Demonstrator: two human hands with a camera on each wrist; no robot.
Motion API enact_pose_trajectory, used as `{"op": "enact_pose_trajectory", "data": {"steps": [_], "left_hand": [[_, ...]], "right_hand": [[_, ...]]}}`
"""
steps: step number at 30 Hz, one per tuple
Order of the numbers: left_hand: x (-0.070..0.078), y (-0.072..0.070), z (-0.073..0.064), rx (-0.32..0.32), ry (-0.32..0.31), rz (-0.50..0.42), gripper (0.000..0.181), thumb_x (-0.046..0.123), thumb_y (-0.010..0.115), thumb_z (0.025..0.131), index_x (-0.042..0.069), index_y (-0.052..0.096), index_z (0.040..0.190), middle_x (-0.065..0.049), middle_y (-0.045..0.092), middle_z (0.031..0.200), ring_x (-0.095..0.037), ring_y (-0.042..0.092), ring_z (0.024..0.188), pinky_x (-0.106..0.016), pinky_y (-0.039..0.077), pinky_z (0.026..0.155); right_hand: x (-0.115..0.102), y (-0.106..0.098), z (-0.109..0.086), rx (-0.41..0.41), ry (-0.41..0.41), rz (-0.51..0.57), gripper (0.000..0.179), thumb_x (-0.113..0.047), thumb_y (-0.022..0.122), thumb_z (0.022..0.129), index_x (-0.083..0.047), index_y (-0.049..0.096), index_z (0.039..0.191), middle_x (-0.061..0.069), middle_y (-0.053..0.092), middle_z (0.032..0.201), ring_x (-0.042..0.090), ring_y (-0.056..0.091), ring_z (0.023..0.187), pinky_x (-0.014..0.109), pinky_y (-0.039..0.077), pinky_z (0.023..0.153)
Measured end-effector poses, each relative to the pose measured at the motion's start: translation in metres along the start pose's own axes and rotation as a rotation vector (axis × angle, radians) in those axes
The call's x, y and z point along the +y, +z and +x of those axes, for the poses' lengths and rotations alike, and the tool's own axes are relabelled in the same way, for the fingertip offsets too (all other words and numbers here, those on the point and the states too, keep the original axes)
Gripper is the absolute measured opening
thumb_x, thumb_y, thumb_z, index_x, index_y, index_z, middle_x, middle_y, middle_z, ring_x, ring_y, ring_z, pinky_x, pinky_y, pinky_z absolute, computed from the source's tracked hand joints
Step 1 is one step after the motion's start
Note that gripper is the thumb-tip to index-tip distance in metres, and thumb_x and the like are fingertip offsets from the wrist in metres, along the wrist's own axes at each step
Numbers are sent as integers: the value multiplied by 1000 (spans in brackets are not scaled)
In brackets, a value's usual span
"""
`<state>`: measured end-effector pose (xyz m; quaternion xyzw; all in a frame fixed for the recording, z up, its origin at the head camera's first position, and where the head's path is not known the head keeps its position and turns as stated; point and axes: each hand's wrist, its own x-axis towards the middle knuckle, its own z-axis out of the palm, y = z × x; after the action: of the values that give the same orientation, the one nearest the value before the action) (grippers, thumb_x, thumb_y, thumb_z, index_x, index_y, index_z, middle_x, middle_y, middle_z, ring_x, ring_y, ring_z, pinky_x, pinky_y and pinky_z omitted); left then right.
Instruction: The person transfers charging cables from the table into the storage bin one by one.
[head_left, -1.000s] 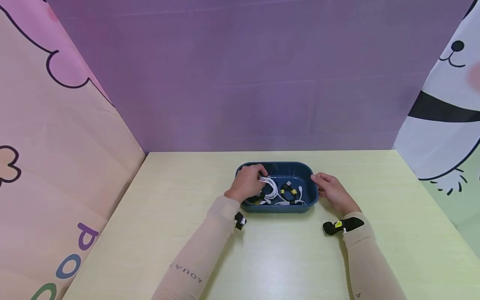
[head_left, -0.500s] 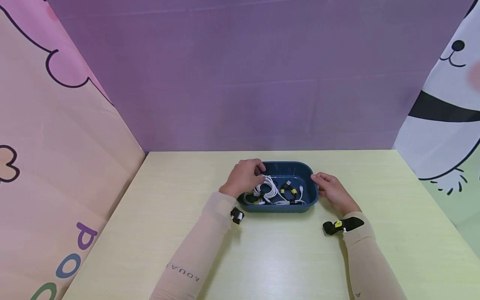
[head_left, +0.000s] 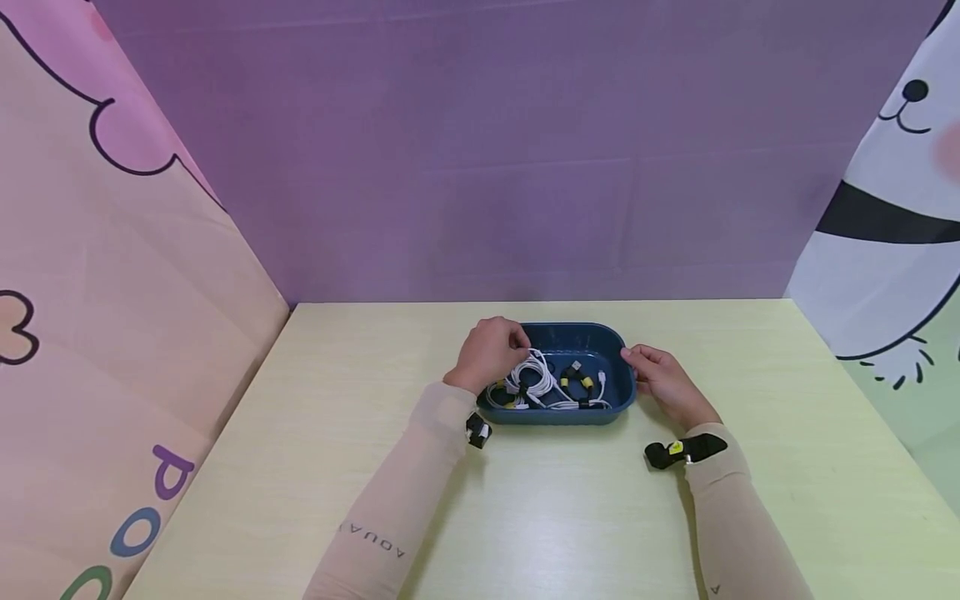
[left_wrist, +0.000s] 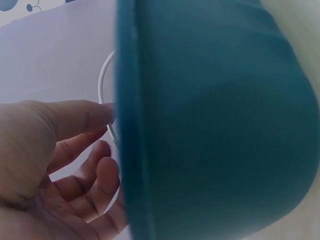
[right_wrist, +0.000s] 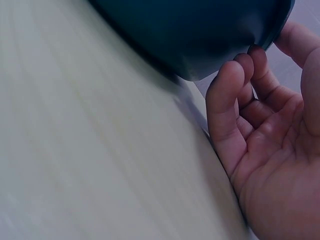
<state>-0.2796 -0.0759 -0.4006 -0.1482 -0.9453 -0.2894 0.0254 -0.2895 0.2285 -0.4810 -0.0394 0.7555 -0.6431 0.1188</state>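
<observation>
Over the left end of a dark blue plastic bin point(head_left: 573, 337), my left hand point(head_left: 491, 354) pinches a strand of a coiled white cable point(head_left: 536, 364). In the left wrist view the thumb and forefinger of that hand point(left_wrist: 75, 150) meet on the cable point(left_wrist: 102, 80), and the bin's wall point(left_wrist: 220, 120) hides the rest of the coil. At the opposite end, my right hand point(head_left: 670, 383) holds the bin's rim between thumb and fingers. The right wrist view has its fingertips against the bin's outer wall point(right_wrist: 200, 35).
Inside the bin, a short black cable with yellow bands point(head_left: 587, 383) lies beside another white cable point(head_left: 602, 385). The bin stands on a pale wooden table point(head_left: 577, 517), near its back edge. A purple cloth backdrop point(head_left: 525, 167) rises behind, with printed cloths on both sides.
My left hand has shifted slightly up and back, and its fingers have closed together on the white cable, lifting part of the coil a little. The right hand stays at the rim.
</observation>
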Motion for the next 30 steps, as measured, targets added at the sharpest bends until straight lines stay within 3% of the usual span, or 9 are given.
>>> {"op": "enact_pose_trajectory", "data": {"steps": [10, 15, 21, 30], "left_hand": [[-2, 5, -2, -21, -33, -37, 17, 18, 71, 96, 10, 77, 110, -3, 69, 88, -16, 59, 73, -28, 46, 62], [-2, 3, -6, 4, -26, -66, 18, 18, 71, 96, 10, 76, 111, -3, 69, 88, -17, 59, 73, -29, 45, 62], [-7, -2, -15, 89, -21, -147, 17, 19, 71, 96, 10, 76, 109, -4, 71, 89, -18, 62, 76, -32, 49, 67], [-29, -15, -28, 290, -56, -264, 15, 17, 71, 96, 9, 76, 107, -7, 72, 90, -23, 63, 86, -37, 51, 77]], "right_hand": [[0, 0, 0, -1, 0, 9, 30, -44, 57, 104, -16, 61, 94, -8, 52, 83, 7, 54, 80, 19, 52, 73], [1, -1, 1, -9, -13, 12, 29, -43, 57, 104, -17, 61, 93, -9, 53, 82, 7, 54, 79, 19, 52, 72], [2, 0, 0, -13, -24, 11, 28, -41, 56, 105, -16, 62, 94, -9, 52, 82, 6, 54, 79, 20, 52, 72], [5, 1, 3, -5, -13, 4, 29, -42, 57, 104, -15, 60, 94, -9, 52, 83, 7, 54, 80, 20, 51, 72]]}}
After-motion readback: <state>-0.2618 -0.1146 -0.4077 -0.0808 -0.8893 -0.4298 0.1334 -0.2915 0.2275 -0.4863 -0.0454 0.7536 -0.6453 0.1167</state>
